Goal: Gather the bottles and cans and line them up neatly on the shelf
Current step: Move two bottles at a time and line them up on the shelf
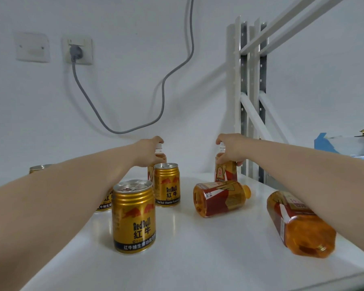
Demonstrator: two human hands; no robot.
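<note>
Both hands reach to the far centre of the white shelf (198, 248), each closed around the neck of an upright bottle. Left hand (148, 153) grips the left bottle (160, 156); its body is largely hidden behind the hand and a can. Right hand (231, 149) grips the right bottle (225, 172); its red-and-gold label carries characters too small to read reliably.

Nearest, lower centre: front can (133, 217), upright, gold, marked "RedBull" with Chinese text on a dark band. Lower right: near bottle (298, 223) lies on its side, base toward the camera, cap end hidden under the right forearm. Centre: middle bottle (219, 198) lies on its side, yellow cap pointing right. Centre left: second can (166, 184), upright, reading "RedBull" and "Red Bull Vitamin Func…", cut off by the curve. Third can (104, 203) is mostly covered by the left forearm. Far left: fourth can (39, 168), only its rim showing.

Upper left: plug (76, 51) in a wall socket, with grey cable.
</note>
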